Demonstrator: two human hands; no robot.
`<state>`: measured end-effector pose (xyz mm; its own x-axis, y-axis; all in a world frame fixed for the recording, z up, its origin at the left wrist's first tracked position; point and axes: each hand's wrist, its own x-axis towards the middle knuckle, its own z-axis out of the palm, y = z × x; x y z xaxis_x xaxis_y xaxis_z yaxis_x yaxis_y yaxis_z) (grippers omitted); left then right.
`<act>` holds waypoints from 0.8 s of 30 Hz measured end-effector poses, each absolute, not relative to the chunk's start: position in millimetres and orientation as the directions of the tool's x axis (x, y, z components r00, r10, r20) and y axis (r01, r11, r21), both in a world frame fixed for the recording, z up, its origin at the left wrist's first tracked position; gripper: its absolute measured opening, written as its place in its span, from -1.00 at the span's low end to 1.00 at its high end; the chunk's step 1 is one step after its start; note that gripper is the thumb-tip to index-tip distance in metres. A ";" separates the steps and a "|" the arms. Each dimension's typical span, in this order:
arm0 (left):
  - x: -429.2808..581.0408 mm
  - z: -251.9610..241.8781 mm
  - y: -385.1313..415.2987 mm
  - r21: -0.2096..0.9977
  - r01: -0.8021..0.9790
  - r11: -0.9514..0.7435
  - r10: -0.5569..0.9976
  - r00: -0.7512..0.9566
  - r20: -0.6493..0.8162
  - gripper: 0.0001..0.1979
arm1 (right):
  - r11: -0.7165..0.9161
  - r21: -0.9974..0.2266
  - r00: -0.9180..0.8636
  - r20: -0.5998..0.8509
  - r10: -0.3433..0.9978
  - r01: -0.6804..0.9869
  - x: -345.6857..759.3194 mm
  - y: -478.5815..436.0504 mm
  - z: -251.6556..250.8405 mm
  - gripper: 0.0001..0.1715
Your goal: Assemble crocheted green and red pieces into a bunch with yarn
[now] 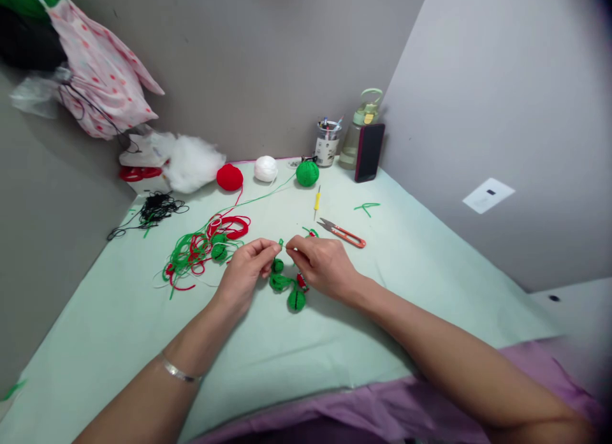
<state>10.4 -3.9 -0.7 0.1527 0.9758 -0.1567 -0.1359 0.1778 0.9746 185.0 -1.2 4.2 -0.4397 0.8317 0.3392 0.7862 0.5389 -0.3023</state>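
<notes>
Pink dotted bag: the bag (108, 68) is hanging at far left, above the black yarn (160, 209) and white stuffing (194, 164).
Yarn tangle: green, red and white strands are lying in a loose tangle (197, 248) on the table (268, 361), just beside the left hand; the red ball (229, 177) is sitting behind.
Left hand: the left hand (246, 265) is pinching a tiny green loop (281, 243) between thumb and forefinger.
White ball: the white ball (265, 169) is sitting at the back.
Green crochet pieces: the pieces (278, 282) are lying on the near side of the pinch, their line running toward the person and slightly right. The small ball (278, 265) is lying close to the left fingers; the lower ball (296, 300) is sitting nearer the right hand. Whether all are joined, I cannot tell.
Green ball: the green ball (307, 174) is sitting at the back, its strand trailing left.
Yellow hook: the hook (317, 202) is lying beyond the hands, pointing away.
Right hand: the right hand (327, 265) is pressing its fingertips together just beside the loop; what they are gripping is too small to tell.
Orange snips: the snips (342, 232) are lying beyond the right hand, tips facing left.
Phone: the phone (370, 153) is leaning against a bottle (350, 144).
</notes>
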 end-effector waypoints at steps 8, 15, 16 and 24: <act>9.4 -2.7 0.0 0.969 -0.136 0.204 0.965 0.195 -0.175 -0.78 | 0.472 -0.413 -0.385 0.280 0.880 0.779 183.3 0.6 6.2 -0.82; 11.0 3.9 -6.2 0.949 -0.217 0.231 0.961 0.206 -0.187 -0.84 | 0.389 -0.787 -0.364 0.226 0.904 0.478 193.1 6.4 13.7 -0.65; 11.2 4.6 -6.8 0.946 -0.223 0.234 0.959 0.212 -0.187 -0.84 | 0.378 -0.809 -0.328 0.245 0.913 0.449 194.3 7.6 14.8 -0.69; 12.5 3.5 -7.3 0.975 -0.152 0.163 0.964 0.236 -0.124 -0.87 | 0.180 -0.966 -0.509 0.063 0.859 0.186 193.8 10.5 12.6 -0.67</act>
<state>12.5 -7.3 3.5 0.2359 0.9638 -0.1241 -0.1520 0.1627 0.9749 193.8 10.5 12.6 -0.5089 0.8585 0.0626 0.1856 0.1804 -0.9659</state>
